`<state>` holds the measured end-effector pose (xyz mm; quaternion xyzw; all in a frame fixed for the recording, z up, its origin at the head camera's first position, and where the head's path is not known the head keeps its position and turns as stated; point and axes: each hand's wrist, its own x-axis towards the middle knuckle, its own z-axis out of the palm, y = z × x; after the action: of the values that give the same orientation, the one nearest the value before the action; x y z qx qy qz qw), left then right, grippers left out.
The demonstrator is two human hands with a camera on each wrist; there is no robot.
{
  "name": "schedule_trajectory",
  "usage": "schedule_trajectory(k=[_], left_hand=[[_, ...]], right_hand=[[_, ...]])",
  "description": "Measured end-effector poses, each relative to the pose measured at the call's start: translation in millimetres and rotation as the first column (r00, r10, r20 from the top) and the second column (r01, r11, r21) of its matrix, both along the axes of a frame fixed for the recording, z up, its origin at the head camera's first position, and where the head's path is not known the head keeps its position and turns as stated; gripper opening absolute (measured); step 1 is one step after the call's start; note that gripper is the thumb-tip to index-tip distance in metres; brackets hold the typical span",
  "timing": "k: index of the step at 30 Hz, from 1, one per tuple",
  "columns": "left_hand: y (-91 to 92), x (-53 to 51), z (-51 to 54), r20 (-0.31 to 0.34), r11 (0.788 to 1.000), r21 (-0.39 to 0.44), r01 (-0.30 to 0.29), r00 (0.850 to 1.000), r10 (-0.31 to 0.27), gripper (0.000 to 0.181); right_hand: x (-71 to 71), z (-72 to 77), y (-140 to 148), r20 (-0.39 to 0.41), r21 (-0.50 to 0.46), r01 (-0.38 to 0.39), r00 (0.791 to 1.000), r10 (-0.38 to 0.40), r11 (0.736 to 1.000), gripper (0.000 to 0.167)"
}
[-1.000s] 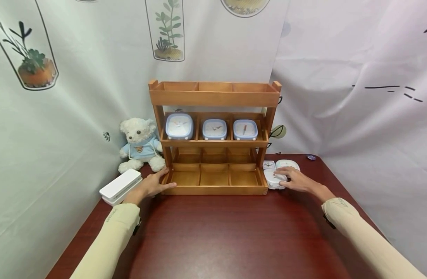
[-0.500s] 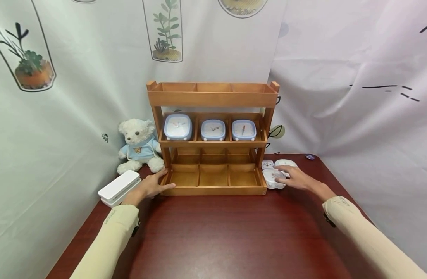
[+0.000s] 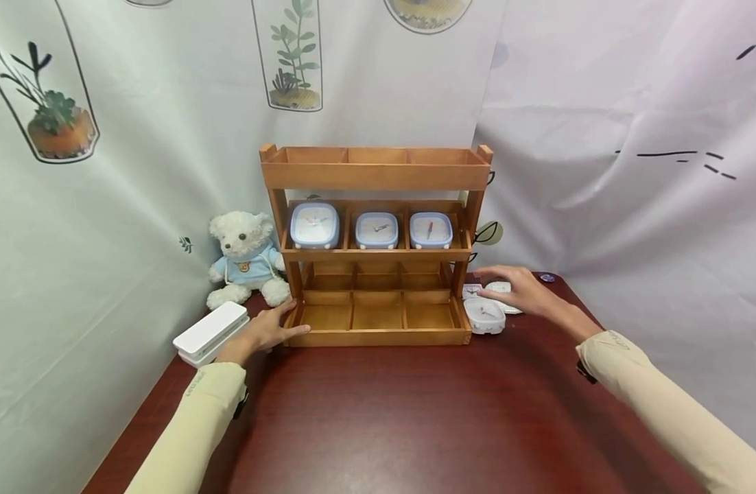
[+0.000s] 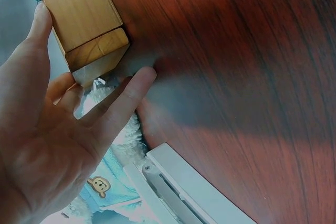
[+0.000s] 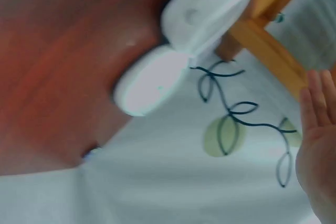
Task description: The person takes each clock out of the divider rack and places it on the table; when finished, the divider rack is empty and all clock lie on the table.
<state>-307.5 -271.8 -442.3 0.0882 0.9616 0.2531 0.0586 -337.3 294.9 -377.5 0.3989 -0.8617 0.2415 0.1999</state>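
Clock (image 3: 484, 318), white, beside rack (image 3: 378, 176); right hand (image 3: 521, 291) near, apart from it.

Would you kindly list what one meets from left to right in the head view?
Teddy bear, large blue-rimmed clock, middle blue-rimmed clock, rightmost blue-rimmed clock, front white clock, small dark-blue object.
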Motion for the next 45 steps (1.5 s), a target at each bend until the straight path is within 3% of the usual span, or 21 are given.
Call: schedule_trajectory(k=[8, 12, 18, 24, 30, 36, 45], left_hand=[[1.0, 1.1, -2.9, 0.006, 1.000, -0.023, 0.008, 1.000, -0.008, 0.101], [1.3, 0.9, -0.7, -0.023, 0.999, -0.042, 0.012, 1.000, -0.013, 0.100], [-2.2, -1.5, 1.9, -0.044, 0.998, -0.059, 0.006, 0.999, -0.008, 0.099], [-2.4, -0.9, 2.8, -0.037, 0.998, -0.057, 0.005, 0.999, -0.007, 0.097], [0.0, 1.7, 0.8, -0.065, 0.999, -0.048, 0.022, 0.998, -0.025, 0.097], [0.9, 3.5, 0.2, -0.076, 0.999, -0.038, 0.026, 0.997, -0.029, 0.095], [0.6, 2.0, -0.6, -0.063, 0.999, -0.037, 0.017, 0.998, -0.020, 0.093]], right_hand=[[-6.9, 46.5, -24, -0.140, -0.120, -0.077, 0.988, 0.060, 0.990, 0.040], [-12.6, 69.2, -42, -0.134, -0.134, -0.060, 0.990, 0.042, 0.989, 0.041], [-26.3, 90.9, -75, -0.040, -0.104, -0.006, 0.999, 0.002, 0.995, 0.046], [-46.8, 98.1, -99, 0.004, 0.000, 0.089, 0.996, -0.089, 0.996, 0.059], [-61.5, 101.2, -111, 0.133, 0.071, 0.148, 0.979, -0.157, 0.986, 0.076], [-70.4, 100.7, -116, 0.215, 0.118, 0.165, 0.959, -0.187, 0.979, 0.079], [-72.5, 98.3, -114, 0.223, 0.099, 0.146, 0.961, -0.165, 0.984, 0.082]])
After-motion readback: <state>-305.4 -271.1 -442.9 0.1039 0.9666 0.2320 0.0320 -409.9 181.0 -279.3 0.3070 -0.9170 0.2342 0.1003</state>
